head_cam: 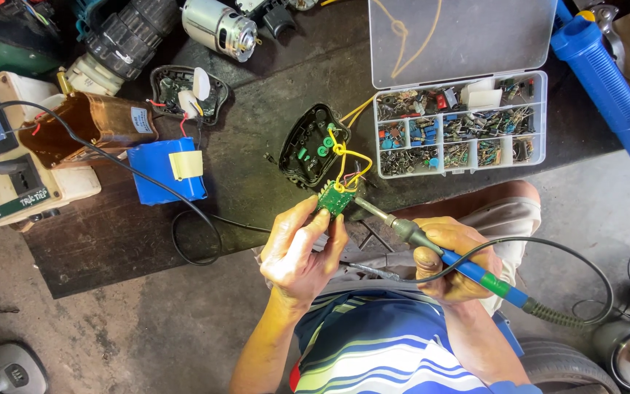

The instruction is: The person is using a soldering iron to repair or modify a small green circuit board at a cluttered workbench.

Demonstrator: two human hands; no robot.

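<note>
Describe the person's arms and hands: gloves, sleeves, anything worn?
Both hands are bare: left hand, right hand. No gloves, rings or watch show. Both forearms are uncovered as far as the view reaches, with no sleeves visible on them. The shirt below has blue, white and yellow-green stripes, with a bit of red at one edge.

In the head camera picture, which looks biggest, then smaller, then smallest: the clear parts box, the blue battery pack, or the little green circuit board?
1. Clear parts box, by far the largest with its lid open.
2. Blue battery pack, medium.
3. Green circuit board, smallest, pinched in the left hand.
The board is raised a little nearer the camera, yet looks smallest anyway.
</note>
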